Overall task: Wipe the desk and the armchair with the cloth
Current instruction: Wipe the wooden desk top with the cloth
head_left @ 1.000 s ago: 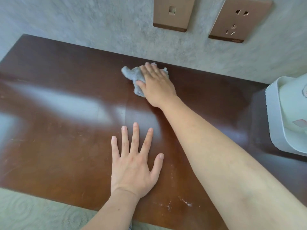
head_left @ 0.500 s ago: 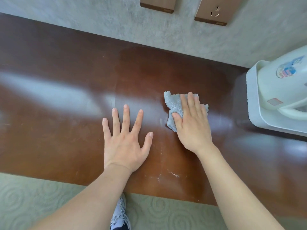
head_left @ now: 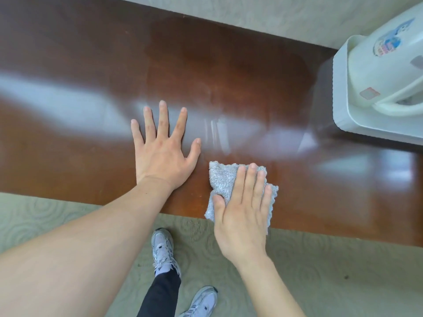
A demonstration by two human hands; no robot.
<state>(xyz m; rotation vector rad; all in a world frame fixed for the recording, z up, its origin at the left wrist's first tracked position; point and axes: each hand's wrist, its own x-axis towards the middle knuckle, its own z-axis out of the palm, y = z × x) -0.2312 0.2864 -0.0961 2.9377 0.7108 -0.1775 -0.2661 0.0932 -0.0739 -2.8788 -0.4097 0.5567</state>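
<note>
The dark brown glossy desk (head_left: 91,65) fills the upper part of the head view. A small grey fluffy cloth (head_left: 223,179) lies at the desk's near edge, a corner hanging just over it. My right hand (head_left: 245,209) presses flat on the cloth, thumb tucked against its left side. My left hand (head_left: 163,147) rests palm down on the bare wood just left of the cloth, fingers spread, holding nothing. No armchair is in view.
A white electric kettle (head_left: 375,72) on a white tray (head_left: 341,120) stands on the desk at the far right. A grey textured wall (head_left: 263,12) runs behind the desk. Below the near edge lie patterned carpet (head_left: 45,216) and my two grey sneakers (head_left: 162,252).
My right hand has dragged the cloth from the back of the desk toward me, down to the near edge. The view has tilted down, so the wall sockets are gone. My left hand stays planted.
</note>
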